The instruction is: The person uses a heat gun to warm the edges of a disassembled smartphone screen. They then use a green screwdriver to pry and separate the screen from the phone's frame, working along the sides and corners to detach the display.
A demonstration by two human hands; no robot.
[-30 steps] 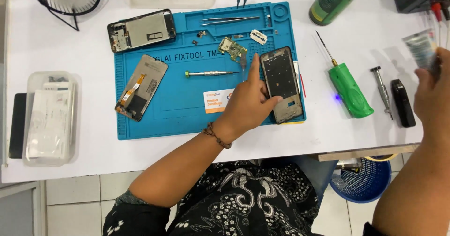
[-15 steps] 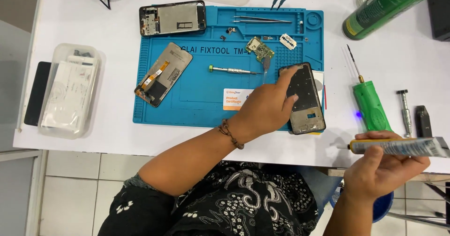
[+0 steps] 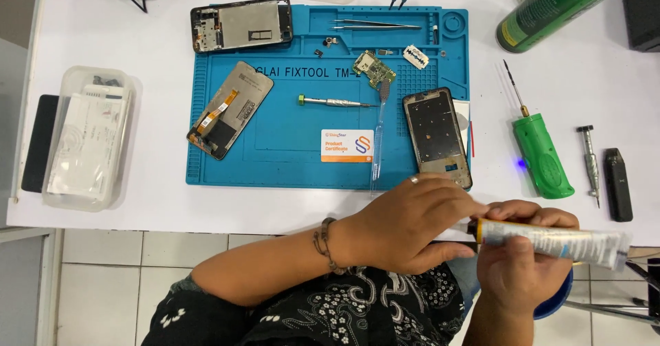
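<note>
My right hand (image 3: 526, 246) holds a silver glue tube (image 3: 553, 241) sideways below the table's front edge. My left hand (image 3: 405, 222) has its fingers closed on the tube's black cap end. Just above my hands, an open phone frame (image 3: 437, 136) lies at the right end of the blue repair mat (image 3: 289, 157). A phone screen with a flex cable (image 3: 229, 109) lies tilted at the mat's left. Another phone frame (image 3: 241, 24) rests across the mat's top left corner. A small circuit board (image 3: 374, 68) and a screwdriver (image 3: 335, 102) sit near the mat's middle.
A green electric tool (image 3: 541, 152) with a blue light, a small screwdriver (image 3: 590, 159) and a black device (image 3: 617, 184) lie right of the mat. A clear plastic box (image 3: 86, 136) sits at the left. A green spray can (image 3: 558, 3) lies at the top right. Tweezers (image 3: 375, 24) rest on the mat.
My left hand left the phone frame and came down to the tube's cap end. My right hand brought the tube from the right side in front of me.
</note>
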